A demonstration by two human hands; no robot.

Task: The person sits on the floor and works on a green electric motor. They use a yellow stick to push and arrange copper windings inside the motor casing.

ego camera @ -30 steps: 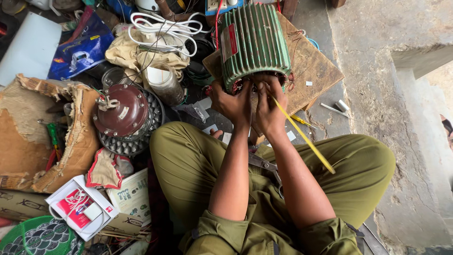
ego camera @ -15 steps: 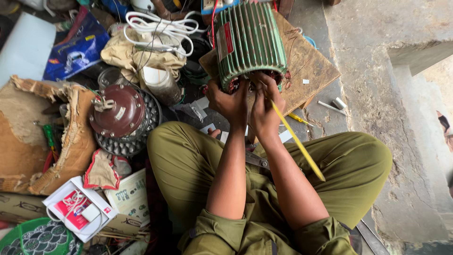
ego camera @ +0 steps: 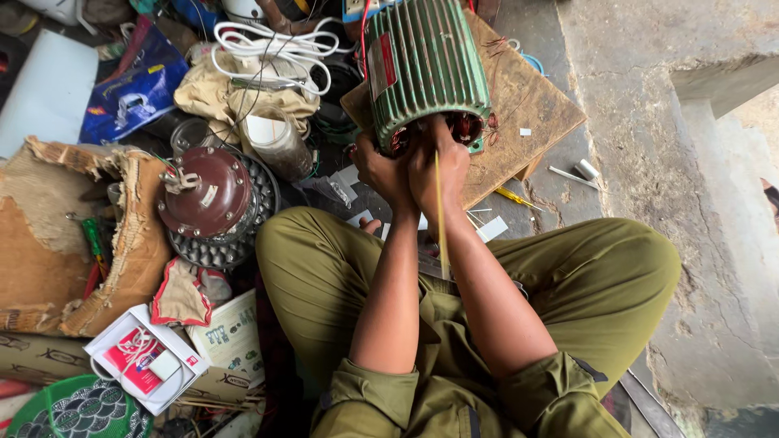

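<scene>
A person sits cross-legged on a rough concrete floor (ego camera: 641,105) beside a low concrete step, both hands pressed to the open end of a green ribbed motor housing (ego camera: 426,69) that lies on a wooden board (ego camera: 523,105). The left hand (ego camera: 381,170) curls its grip against the housing's rim; the right hand (ego camera: 438,166) closes its grip around a thin yellow stick (ego camera: 442,227) that runs down along the forearm. Clutter crowds the floor to the left: a dark red motor cover (ego camera: 203,191), white cable (ego camera: 268,49), torn sacking (ego camera: 73,235), a blue bag (ego camera: 134,85) and a small white box (ego camera: 146,361).
</scene>
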